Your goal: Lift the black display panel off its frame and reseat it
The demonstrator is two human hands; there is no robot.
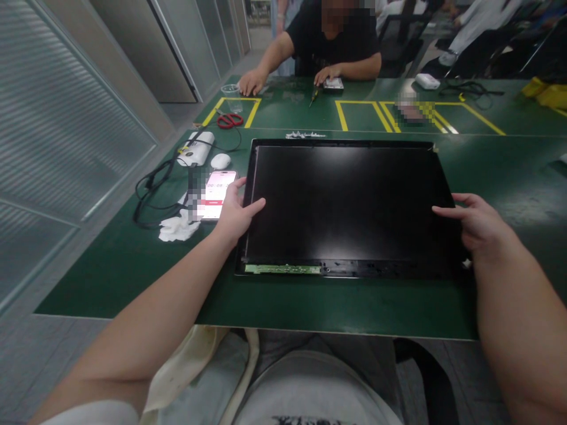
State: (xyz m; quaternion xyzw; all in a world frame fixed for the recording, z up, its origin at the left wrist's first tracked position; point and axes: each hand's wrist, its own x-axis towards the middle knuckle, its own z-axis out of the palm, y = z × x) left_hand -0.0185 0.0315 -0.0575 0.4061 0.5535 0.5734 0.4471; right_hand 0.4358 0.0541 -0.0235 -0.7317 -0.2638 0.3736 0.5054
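A black display panel point(349, 200) in a dark frame lies face up in front of me over the green table point(354, 307). A narrow green circuit board point(283, 269) runs along the left part of its near edge. My left hand point(239, 206) grips the panel's left side, thumb on top near the frame. On the opposite side my right hand point(473, 218) holds the right edge, with its thumb lying over the border. The fingers beneath the panel are hidden on both sides. Whether the panel rests fully on the table I cannot tell.
Left of the panel lie a lit phone point(217, 198), crumpled tissue point(179, 225), a white box-like device point(196, 149), black cables point(153, 183) and red-handled scissors point(230, 121). Small white parts point(305, 135) sit behind the panel. Across the table, a person's hand point(328, 73) is near a screwdriver point(314, 95).
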